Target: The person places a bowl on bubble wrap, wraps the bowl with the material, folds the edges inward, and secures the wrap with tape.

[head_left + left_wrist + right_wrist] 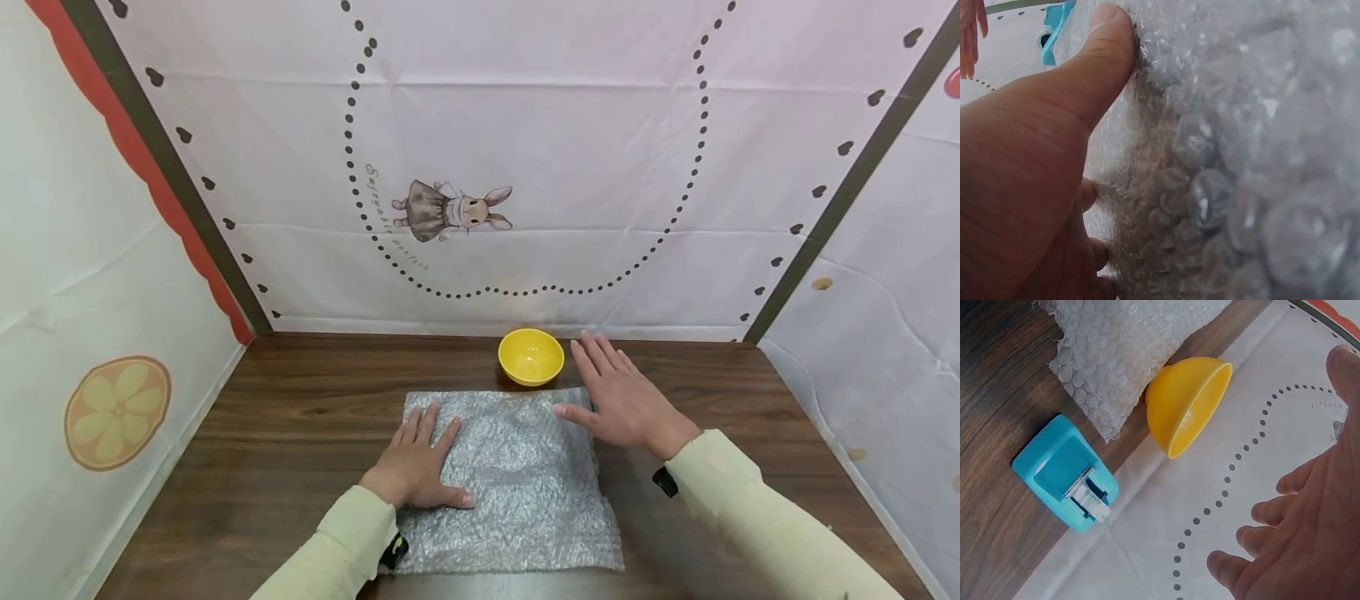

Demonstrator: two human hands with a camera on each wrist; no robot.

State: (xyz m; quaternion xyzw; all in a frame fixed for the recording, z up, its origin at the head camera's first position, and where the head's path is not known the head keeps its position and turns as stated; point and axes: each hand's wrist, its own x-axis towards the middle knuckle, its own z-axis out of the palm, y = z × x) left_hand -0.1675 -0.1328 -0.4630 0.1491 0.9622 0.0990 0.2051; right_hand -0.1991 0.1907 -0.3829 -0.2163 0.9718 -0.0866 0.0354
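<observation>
A sheet of clear bubble wrap (525,500) lies spread on the wooden table. My left hand (420,467) rests on its left side, fingers apart and thumb stretched inward. In the left wrist view the thumb (1107,47) lies against the bubbles. Over the sheet's far right corner is my right hand (626,400), fingers straight and holding nothing. A yellow bowl (531,358) stands just beyond the far edge, left of the right fingertips. The right wrist view also shows a teal tape dispenser (1066,472) near the bubble wrap's corner; in the head view the right hand hides it.
Brown tabletop (300,433) extends on both sides of the sheet. A white printed cloth wall (525,150) rises behind the bowl, with a rabbit picture (450,208) on it. More cloth walls stand at left (45,275) and right (892,333).
</observation>
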